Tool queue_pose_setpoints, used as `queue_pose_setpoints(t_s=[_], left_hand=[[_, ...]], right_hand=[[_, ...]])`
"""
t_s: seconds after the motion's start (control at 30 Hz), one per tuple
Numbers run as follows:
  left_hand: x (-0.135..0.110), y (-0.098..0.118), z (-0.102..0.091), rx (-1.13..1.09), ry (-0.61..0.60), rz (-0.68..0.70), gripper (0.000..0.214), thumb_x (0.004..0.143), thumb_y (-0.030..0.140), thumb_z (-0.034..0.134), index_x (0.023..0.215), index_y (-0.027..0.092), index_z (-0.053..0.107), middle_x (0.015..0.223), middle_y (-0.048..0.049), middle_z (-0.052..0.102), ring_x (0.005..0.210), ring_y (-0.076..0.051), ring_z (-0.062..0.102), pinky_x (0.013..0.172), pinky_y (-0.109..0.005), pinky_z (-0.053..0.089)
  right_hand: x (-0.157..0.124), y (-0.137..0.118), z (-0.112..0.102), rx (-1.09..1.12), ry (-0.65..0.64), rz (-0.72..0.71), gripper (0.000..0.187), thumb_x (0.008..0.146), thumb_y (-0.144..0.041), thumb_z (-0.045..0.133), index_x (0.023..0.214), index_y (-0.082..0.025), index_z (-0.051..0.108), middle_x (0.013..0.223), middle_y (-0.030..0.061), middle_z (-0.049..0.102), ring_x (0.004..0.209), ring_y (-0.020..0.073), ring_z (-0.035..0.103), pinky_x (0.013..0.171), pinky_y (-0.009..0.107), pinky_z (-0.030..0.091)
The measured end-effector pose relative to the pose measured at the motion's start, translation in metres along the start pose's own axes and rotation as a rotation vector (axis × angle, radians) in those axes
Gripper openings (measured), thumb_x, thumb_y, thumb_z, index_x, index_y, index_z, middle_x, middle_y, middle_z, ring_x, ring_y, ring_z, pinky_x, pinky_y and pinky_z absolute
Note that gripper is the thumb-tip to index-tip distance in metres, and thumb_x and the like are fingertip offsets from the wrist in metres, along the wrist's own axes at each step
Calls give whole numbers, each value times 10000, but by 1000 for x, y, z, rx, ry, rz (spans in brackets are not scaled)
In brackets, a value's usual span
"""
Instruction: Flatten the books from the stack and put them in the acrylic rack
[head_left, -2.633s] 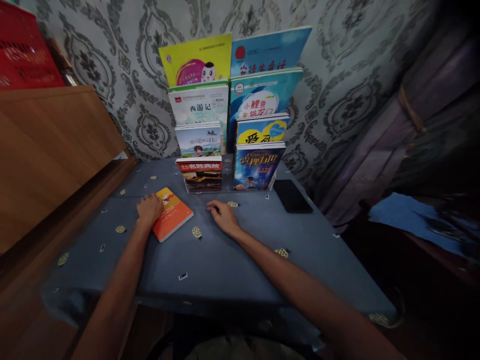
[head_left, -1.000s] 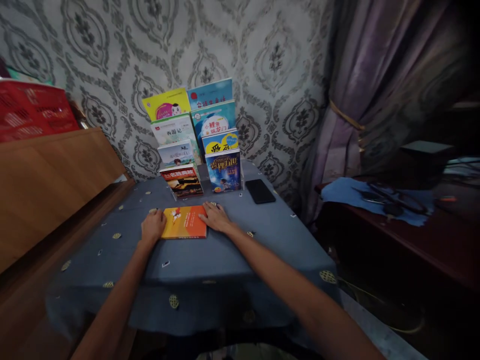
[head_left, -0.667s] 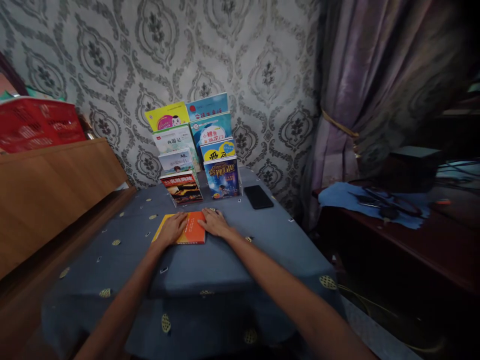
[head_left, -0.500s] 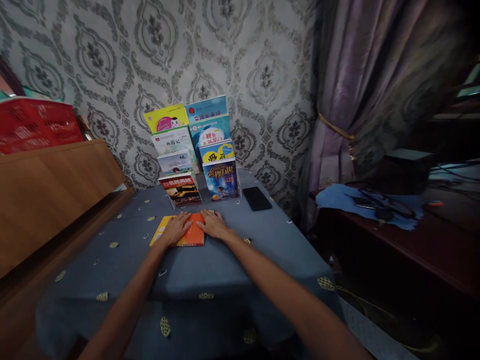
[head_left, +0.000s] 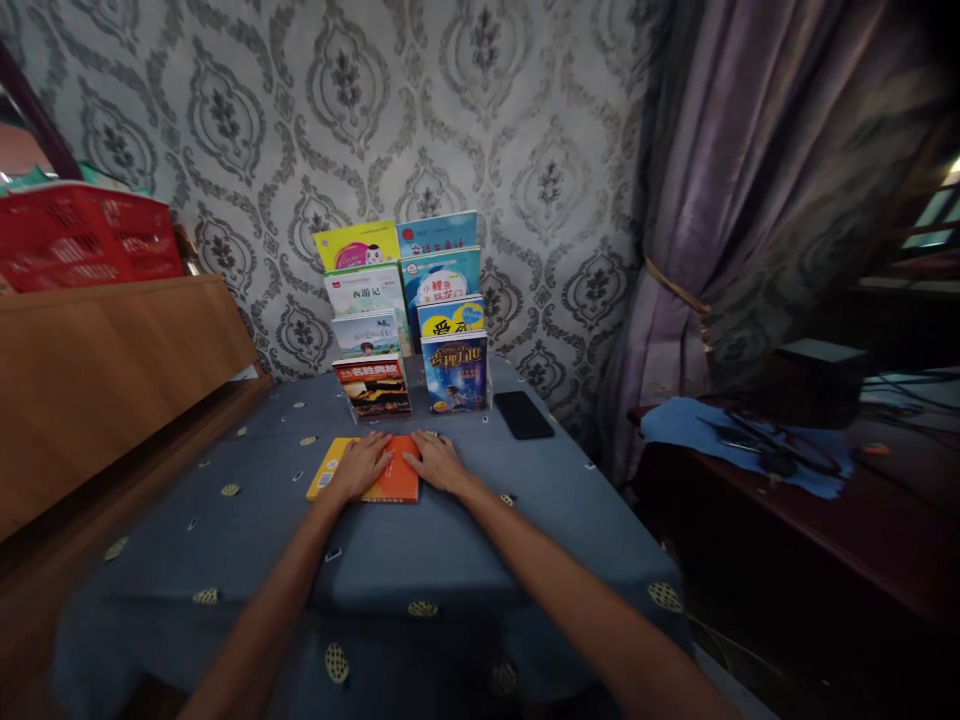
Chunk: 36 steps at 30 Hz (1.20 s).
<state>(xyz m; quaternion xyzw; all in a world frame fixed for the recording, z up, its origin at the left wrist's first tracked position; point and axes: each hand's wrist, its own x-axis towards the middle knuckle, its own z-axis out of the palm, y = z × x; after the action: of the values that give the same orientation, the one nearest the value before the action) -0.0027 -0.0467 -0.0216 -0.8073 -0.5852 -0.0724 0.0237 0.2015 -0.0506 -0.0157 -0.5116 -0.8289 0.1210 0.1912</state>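
An orange and yellow book (head_left: 399, 484) lies flat on the table in front of me. My left hand (head_left: 363, 466) rests flat across its middle, fingers stretched forward. At the book's right edge lies my right hand (head_left: 439, 463), also flat, its thumb reaching over the orange cover and the other fingers pointing away from me. Beyond the hands, books stand in two stepped columns. A red and black book (head_left: 373, 387) fronts the left column, and a dark blue book (head_left: 456, 373) fronts the right one.
A black phone (head_left: 524, 415) lies right of the standing books on the patterned blue tablecloth (head_left: 247, 550). To the left is a wooden panel (head_left: 112, 370) with a red basket (head_left: 82, 235) on top. A side table (head_left: 750, 530) at right bears a blue cloth (head_left: 682, 425).
My view has shifted slightly, so everything sits a little lower and further right. Both hands remain flat at the orange and yellow book, which stays in about the same place on the table.
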Motion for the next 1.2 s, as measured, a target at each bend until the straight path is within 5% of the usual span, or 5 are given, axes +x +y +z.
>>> queue_pose_setpoints(t_s=[0.27, 0.63, 0.87, 1.07, 1.2], left_hand=[[-2, -2, 0, -23, 10, -19, 537, 1039, 405, 285, 1500, 186, 452, 1588, -113, 418, 1494, -253, 358, 1209, -501, 289], [-18, -64, 0, -117, 35, -213, 572, 1038, 445, 258, 1489, 151, 452, 1599, -126, 400, 1526, -253, 286, 1206, -459, 304], [-23, -64, 5, -172, 134, -185, 517, 1020, 380, 323, 1410, 123, 544, 1539, -135, 490, 1468, -247, 402, 1213, -422, 323], [-20, -64, -9, -161, 190, -78, 407, 1029, 335, 332, 1197, 186, 672, 1369, -104, 633, 1275, -228, 564, 1108, -395, 441], [2, -67, -18, -52, 198, 23, 450, 1049, 363, 301, 940, 193, 703, 1020, -106, 702, 1012, -215, 616, 978, -372, 479]], right_hand=[[2, 4, 5, -12, 4, -2, 546, 1019, -386, 421, 1496, -122, 452, 1557, 167, 454, 1469, 243, 387, 1203, 420, 251], [8, 9, 11, -7, -28, -2, 575, 1026, -407, 413, 1510, -97, 424, 1572, 169, 434, 1479, 249, 361, 1209, 427, 226], [10, 13, 16, 12, 13, -15, 564, 991, -393, 431, 1470, -99, 481, 1534, 177, 483, 1433, 281, 411, 1181, 451, 271], [0, 12, 4, 100, 103, 15, 319, 932, -324, 486, 1104, -141, 683, 1129, 141, 704, 1084, 278, 607, 1023, 420, 431], [-30, 8, -3, 149, 105, -19, 195, 932, -305, 485, 878, -214, 648, 852, 72, 689, 841, 240, 620, 886, 393, 482]])
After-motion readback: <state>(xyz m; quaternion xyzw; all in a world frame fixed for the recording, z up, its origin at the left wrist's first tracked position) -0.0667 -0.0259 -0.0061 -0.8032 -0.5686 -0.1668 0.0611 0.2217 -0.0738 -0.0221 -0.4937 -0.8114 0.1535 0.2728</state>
